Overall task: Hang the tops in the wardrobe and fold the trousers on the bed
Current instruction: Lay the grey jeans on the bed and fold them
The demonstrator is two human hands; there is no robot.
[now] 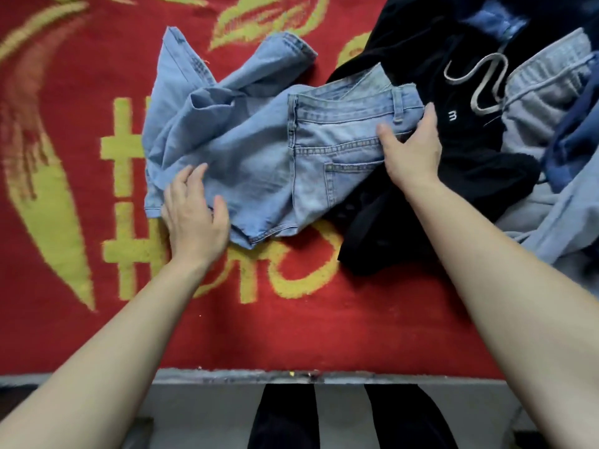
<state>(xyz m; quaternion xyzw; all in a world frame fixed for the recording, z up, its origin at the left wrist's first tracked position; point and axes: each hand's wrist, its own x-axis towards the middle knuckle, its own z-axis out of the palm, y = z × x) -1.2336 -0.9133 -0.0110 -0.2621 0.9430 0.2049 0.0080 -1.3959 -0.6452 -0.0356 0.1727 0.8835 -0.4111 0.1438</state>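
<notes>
The right hand [413, 147] grips the waistband [356, 108] of the jeans [259, 150]. Its thumb [384, 131] lies on top of the denim, just above the back pocket [350, 176], and its fingers curl over the waistband's far edge. The left hand [194, 222] holds nothing. Its fingers [191, 176] are spread and only lightly bent, resting on the near left edge of a crumpled trouser leg.

We see the jeans, light blue, lying seat-up on a red blanket [81, 76] with a yellow pattern, which covers the bed. The waistband points right and the legs are bunched and twisted toward the left and the far side.

The waistband end overlaps a black garment [421, 222], which lies just to the right, under the right hand. A pale grey drawstring [479, 79] curls across this garment's upper part. Beyond it a light grey garment [544, 98] with a ribbed waistband touches the black one. A darker blue garment [570, 147] lies over the grey at the right border. We cannot tell which of these three are tops and which are trousers.

At the bottom, past the bed's edge, stand the person's legs [285, 416] in dark trousers.
</notes>
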